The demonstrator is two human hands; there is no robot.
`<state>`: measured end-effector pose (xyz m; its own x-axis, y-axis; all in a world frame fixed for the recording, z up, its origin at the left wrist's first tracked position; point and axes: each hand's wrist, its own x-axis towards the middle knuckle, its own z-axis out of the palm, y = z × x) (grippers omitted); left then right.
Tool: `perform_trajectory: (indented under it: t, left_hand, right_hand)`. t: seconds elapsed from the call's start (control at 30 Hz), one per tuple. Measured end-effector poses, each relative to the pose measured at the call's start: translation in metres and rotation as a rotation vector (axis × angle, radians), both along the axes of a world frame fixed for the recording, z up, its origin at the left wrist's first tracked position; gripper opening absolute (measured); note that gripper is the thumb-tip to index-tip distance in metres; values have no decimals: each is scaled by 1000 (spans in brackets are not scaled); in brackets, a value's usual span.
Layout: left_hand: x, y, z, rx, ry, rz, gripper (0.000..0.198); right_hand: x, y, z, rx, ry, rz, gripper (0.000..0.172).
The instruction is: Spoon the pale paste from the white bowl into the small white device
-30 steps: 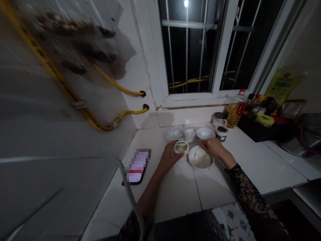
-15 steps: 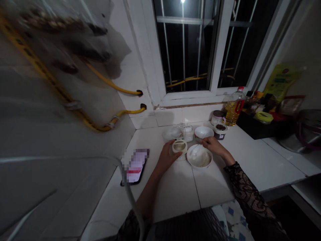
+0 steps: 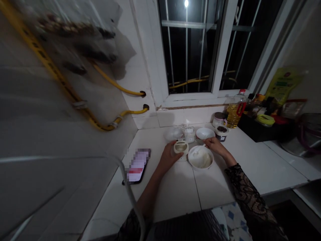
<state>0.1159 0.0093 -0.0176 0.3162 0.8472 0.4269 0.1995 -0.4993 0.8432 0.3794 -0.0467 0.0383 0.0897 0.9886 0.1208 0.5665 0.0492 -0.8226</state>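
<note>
Hands: the two hands are apart, reaching forward over a white tiled counter, with bare forearms coming out of black lace sleeves.

Left hand: the left hand wraps around the side of a round cream container, which has a ring-shaped top and stands on the counter.

Right hand: the right hand lies just beyond a white bowl, and its fingertips are at the end of a spoon. Whether the fingers grip the handle cannot be told.

Bowl: the bowl holds a thick white food, with the spoon resting in it. It sits just beside the cream container, to its right.

Behind the hands: in a row along the back of the counter are a clear glass dish, a small glass jar, a second white bowl and a jar of dark food.

Left side: a phone with a blurred screen lies on the counter.

Right side: a bottle of cooking oil stands near a black tray of packets and jars.

Wall: yellow gas pipes run below a barred window.
</note>
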Motion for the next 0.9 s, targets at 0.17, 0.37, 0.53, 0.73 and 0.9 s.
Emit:
perform_trajectory:
  t: [0.17,0.37,0.53,0.73,0.9]
  left_hand:
    - [0,-1,0,14,-1,2,59]
    - [1,0,0,23,2,-6,59]
    - [3,2,-2,31,-22,5,59]
    - [2,1,-1,26,-23,-13,59]
    - [2,1,-1,41,-32,-22,59]
  right_hand:
    - [0,2,-3,-10,50,-36,58]
    - [-8,3,3,25,75,-84,53]
    - [-30,11,18,140,22,-134,54]
    - [-66,-3,22,524,-630,-78,50]
    - [-65,-14,24,649,-839,5,52]
